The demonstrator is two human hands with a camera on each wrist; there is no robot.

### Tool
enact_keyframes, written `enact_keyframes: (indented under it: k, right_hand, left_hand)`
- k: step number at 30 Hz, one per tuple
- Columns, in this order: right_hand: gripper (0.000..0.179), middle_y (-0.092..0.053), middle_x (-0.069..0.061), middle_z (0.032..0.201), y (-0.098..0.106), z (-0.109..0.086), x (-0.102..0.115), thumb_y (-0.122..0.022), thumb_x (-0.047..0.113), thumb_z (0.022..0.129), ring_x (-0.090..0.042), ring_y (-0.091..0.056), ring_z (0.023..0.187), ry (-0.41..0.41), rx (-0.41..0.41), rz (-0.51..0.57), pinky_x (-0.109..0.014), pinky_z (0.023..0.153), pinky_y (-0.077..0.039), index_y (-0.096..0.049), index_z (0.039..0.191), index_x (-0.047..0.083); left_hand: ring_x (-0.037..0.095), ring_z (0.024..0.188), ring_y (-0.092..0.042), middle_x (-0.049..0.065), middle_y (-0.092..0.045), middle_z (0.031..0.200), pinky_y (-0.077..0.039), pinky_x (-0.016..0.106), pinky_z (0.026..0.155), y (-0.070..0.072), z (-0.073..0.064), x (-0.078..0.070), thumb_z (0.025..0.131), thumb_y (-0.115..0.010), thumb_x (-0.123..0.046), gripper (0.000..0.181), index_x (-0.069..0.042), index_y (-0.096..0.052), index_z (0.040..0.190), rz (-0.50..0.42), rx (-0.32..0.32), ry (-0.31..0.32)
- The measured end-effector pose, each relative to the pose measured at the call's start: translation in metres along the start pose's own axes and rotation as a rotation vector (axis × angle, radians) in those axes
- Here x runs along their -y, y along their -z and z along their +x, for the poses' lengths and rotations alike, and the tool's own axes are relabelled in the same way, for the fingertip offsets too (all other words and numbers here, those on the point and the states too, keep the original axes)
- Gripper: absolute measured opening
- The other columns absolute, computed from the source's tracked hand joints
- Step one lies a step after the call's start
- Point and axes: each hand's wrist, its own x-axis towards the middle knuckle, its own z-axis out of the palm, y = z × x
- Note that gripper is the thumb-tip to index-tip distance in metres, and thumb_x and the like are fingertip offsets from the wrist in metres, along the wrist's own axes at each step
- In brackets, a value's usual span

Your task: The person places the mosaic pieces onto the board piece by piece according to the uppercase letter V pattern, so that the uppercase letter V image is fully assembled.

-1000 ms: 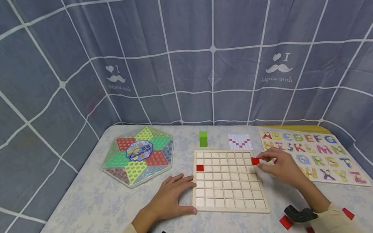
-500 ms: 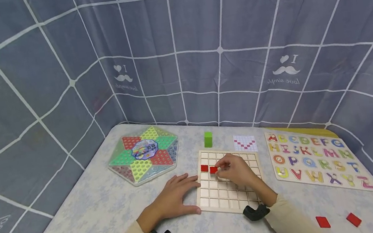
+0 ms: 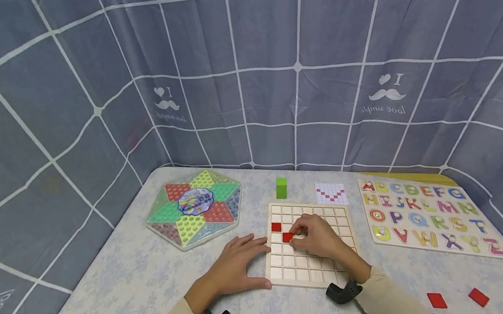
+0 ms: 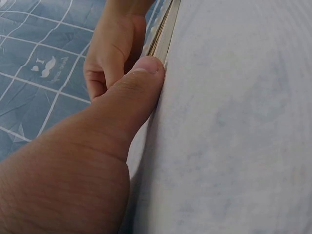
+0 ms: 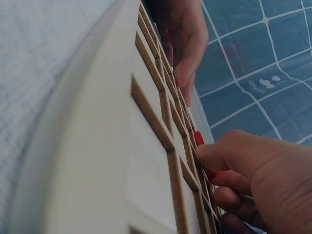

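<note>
A pale wooden board with a grid of square recesses (image 3: 305, 275) lies flat on the table. One red square tile (image 3: 276, 226) sits in its leftmost column. My right hand (image 3: 320, 237) is over the board, pinching a second red tile (image 3: 287, 237) between thumb and fingertips, one column right and one row nearer; whether it is seated there cannot be told. My left hand (image 3: 237, 267) rests at the board's left edge, fingers and thumb spread and touching the frame. In the left wrist view, the left thumb (image 4: 131, 90) lies along the board's edge.
Behind the board stand a green block (image 3: 281, 188) and a card with a pink V pattern (image 3: 331, 194). A star-patterned peg board (image 3: 196, 208) is at left, an alphabet puzzle (image 3: 428, 216) at right. Loose red tiles (image 3: 436, 300) lie at front right.
My right hand carried the red tile from the board's right edge leftward, beside the first tile, then shifted it one row nearer. The left hand kept its place at the board's edge.
</note>
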Motion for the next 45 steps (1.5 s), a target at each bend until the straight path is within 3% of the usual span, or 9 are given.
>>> enact_keyframes:
  k: [26, 36, 40, 45]
  right_hand:
    - [0.009, -0.061, 0.009, 0.076, -0.002, 0.001, 0.004, -0.081, 0.008, 0.078, -0.012, -0.055, 0.071, -0.063, -0.007, 0.021, -0.031, 0.064, -0.045, -0.075, 0.078, 0.014]
    - [0.018, -0.053, 0.008, 0.074, 0.004, 0.003, 0.014, -0.081, 0.014, 0.079, -0.016, -0.044, 0.078, -0.057, 0.087, -0.161, -0.035, 0.068, -0.036, -0.064, 0.081, 0.021]
    - [0.02, -0.05, 0.008, 0.075, 0.003, 0.004, 0.016, -0.08, 0.016, 0.08, -0.016, -0.043, 0.081, -0.08, 0.107, -0.194, -0.038, 0.072, -0.033, -0.062, 0.087, 0.019]
    - [0.021, -0.051, 0.007, 0.079, 0.007, 0.003, 0.015, -0.078, 0.016, 0.081, -0.016, -0.042, 0.081, -0.036, 0.136, -0.185, -0.038, 0.072, -0.032, -0.062, 0.095, 0.016]
  left_hand:
    - [0.029, 0.148, -0.03, -0.006, -0.043, 0.156, -0.018, 0.058, 0.117, -0.001, -0.001, 0.001, 0.081, -0.068, -0.073, 0.077, -0.026, -0.058, 0.141, -0.004, -0.004, -0.016]
    - [0.028, 0.147, -0.03, -0.005, -0.044, 0.156, -0.018, 0.058, 0.117, 0.0, -0.001, 0.001, 0.081, -0.07, -0.071, 0.076, -0.026, -0.058, 0.141, -0.007, -0.009, -0.021]
    - [0.029, 0.147, -0.03, -0.005, -0.044, 0.156, -0.018, 0.058, 0.117, 0.0, -0.001, 0.001, 0.081, -0.07, -0.071, 0.076, -0.026, -0.058, 0.141, -0.006, -0.014, -0.023]
    - [0.029, 0.148, -0.03, -0.004, -0.044, 0.156, -0.017, 0.058, 0.118, 0.0, -0.001, 0.001, 0.081, -0.07, -0.071, 0.076, -0.025, -0.058, 0.141, -0.007, -0.013, -0.024]
